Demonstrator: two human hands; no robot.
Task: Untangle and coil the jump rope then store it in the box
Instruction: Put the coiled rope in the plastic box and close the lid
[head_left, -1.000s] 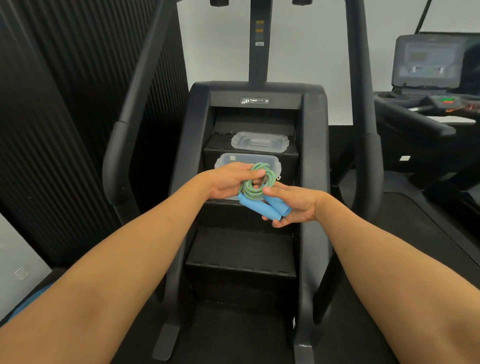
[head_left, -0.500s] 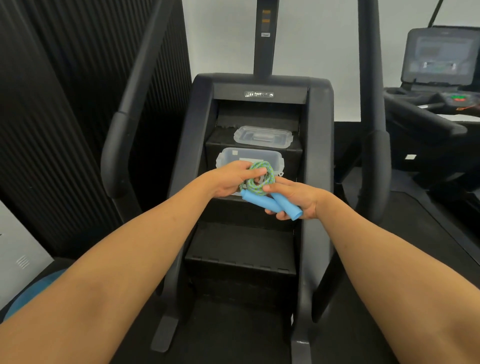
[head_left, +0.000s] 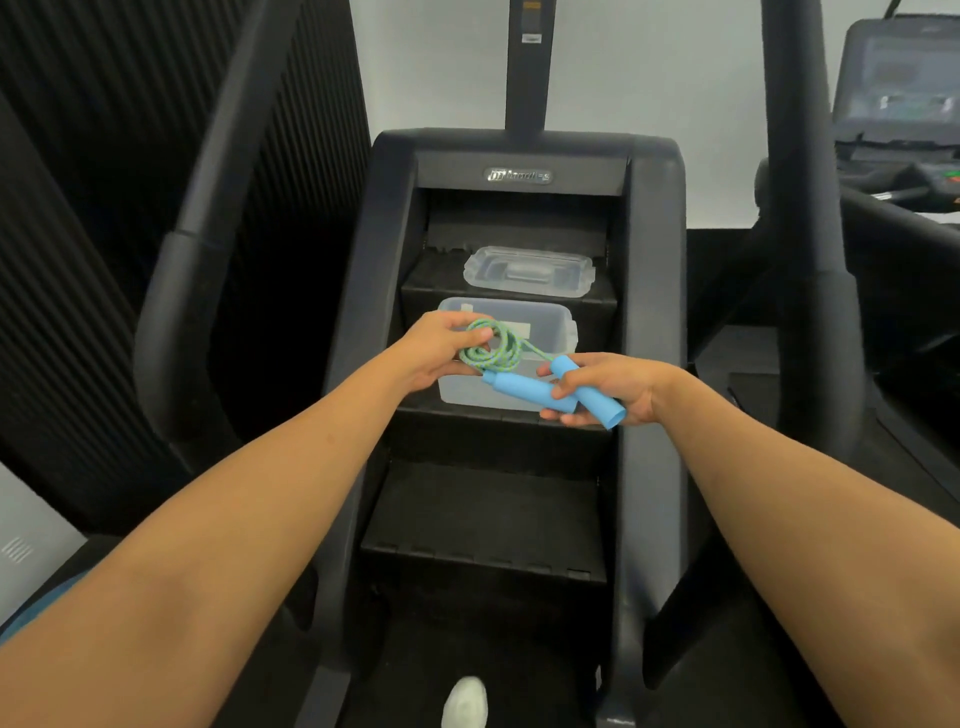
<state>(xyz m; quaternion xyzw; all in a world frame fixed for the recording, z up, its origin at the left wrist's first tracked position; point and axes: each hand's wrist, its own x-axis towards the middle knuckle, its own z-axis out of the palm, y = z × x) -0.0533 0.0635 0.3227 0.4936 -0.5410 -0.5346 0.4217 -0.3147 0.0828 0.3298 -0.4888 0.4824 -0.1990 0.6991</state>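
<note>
Done: I see the green braided jump rope (head_left: 492, 351) coiled, left hand (head_left: 435, 354) pinching its loops | right hand (head_left: 609, 387) fingers curled round both blue cylindrical handles (head_left: 524, 391) | rope held before the open clear plastic box (head_left: 558, 332), not inside | left, I judge: storing it.

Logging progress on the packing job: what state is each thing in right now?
Rope coil: coiled, pinched by left hand.
Blue handles: together, gripped by right hand.
Box: open, on a stair step.
Lid: off, lying on the step above.
</note>
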